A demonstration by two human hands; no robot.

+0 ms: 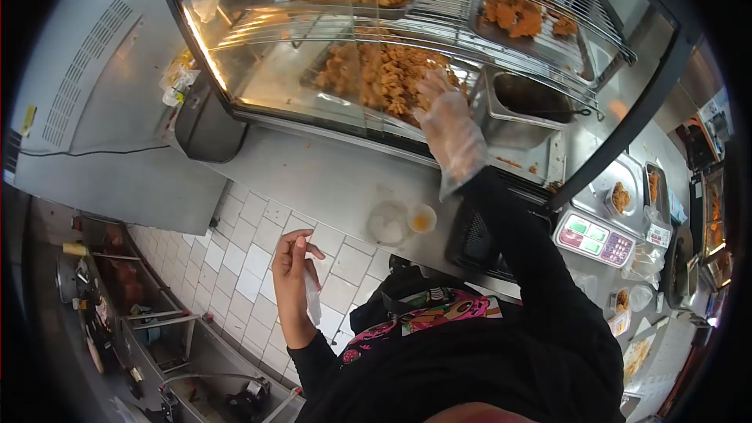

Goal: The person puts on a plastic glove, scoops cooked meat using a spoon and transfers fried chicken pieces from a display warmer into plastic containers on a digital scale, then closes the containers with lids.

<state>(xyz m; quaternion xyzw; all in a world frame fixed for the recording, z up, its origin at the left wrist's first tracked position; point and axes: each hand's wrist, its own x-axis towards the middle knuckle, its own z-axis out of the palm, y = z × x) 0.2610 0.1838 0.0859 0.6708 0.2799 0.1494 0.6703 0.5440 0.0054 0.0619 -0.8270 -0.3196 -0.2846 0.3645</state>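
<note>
My right hand [445,113], in a clear plastic glove, reaches into the glass display cabinet. It is over the right side of a heap of fried chicken pieces [364,70] on the lower tray. Its thumb is apart from the fingers, and the fingertips are at the chicken; no lifted piece shows. My left hand [296,262] is bare and hangs in front of the steel counter, above the tiled floor. Its fingers are curled, with a thin whitish piece of plastic [312,299] hanging below them from the palm.
A steel container [513,121] stands right of the chicken. On the counter [321,176] are a clear round tub [388,223] and a small cup [421,219]. A black basket [478,239] lies under my right arm. A scale [594,239] stands farther right.
</note>
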